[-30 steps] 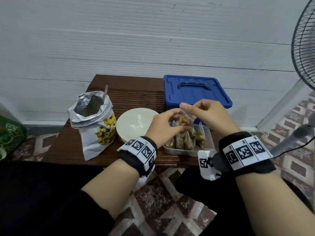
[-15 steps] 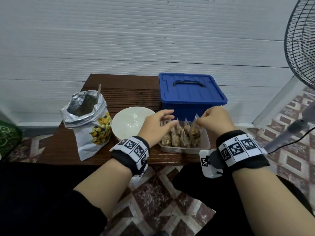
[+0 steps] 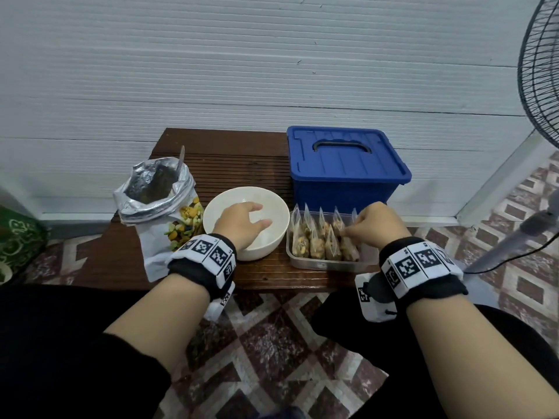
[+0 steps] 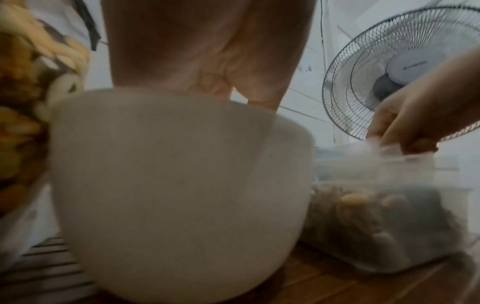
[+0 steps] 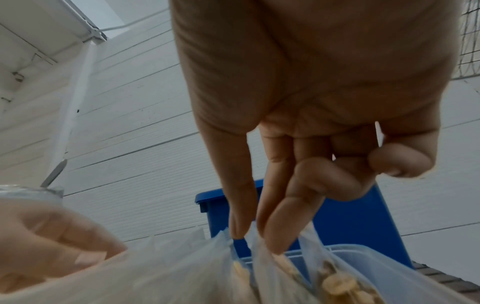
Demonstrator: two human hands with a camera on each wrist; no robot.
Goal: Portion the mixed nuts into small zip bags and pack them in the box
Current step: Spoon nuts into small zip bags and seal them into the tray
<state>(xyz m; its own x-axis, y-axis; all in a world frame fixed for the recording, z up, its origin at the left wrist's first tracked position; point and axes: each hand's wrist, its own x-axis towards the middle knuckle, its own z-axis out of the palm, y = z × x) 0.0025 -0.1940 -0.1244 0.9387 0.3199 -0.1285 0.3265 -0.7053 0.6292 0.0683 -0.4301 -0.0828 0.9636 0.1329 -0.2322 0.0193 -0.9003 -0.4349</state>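
Several filled small zip bags (image 3: pixel 316 243) stand upright in a row in a clear plastic box (image 3: pixel 302 263) at the table's front right. My right hand (image 3: pixel 351 234) is down at the right end of the row. In the right wrist view its thumb and forefinger (image 5: pixel 255 236) pinch the top of one zip bag (image 5: pixel 265 267); the other fingers are curled. My left hand (image 3: pixel 257 214) hovers over the white bowl (image 3: pixel 272 204) with relaxed fingers and holds nothing. The opened foil bag of mixed nuts (image 3: pixel 157 189) stands at the left with a spoon handle (image 3: pixel 181 158) sticking out.
A blue lidded box (image 3: pixel 344 164) stands behind the clear box, against the white wall. A standing fan (image 3: pixel 541 86) is at the far right, with its cable beside my right arm. The small brown table (image 3: pixel 236 155) shows bare wood at the back left.
Both hands held a zip bag above the clear box. The right hand lowered it into the right end of the row; the left hand let go and moved left over the bowl.
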